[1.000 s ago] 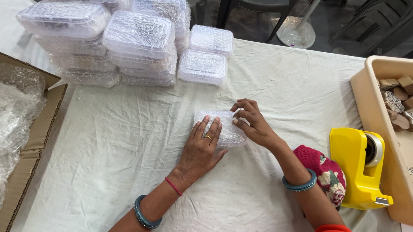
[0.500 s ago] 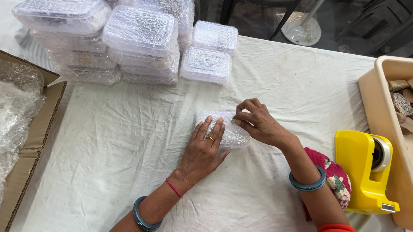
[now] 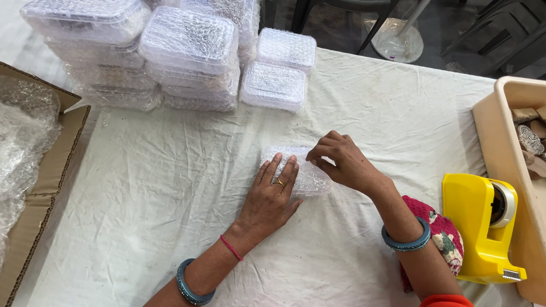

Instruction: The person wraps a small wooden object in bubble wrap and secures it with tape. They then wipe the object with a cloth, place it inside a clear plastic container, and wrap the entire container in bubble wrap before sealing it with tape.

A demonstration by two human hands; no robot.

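Bubble-wrapped bundle (image 3: 306,176) lies mid-table on the white cloth (image 3: 161,185), below the stacks of wrapped clear boxes (image 3: 167,44). Left hand (image 3: 271,196) flat on its left half, fingers straight and close together, pressing down, not gripping. Right hand (image 3: 343,166) at its upper right edge, fingertips curled and pinched on the wrap. Bundle sits under and between both sets of fingers. Yellow tape dispenser (image 3: 481,227) well right, beside the beige tray (image 3: 501,133); cardboard box (image 3: 45,180) of bubble wrap far left.
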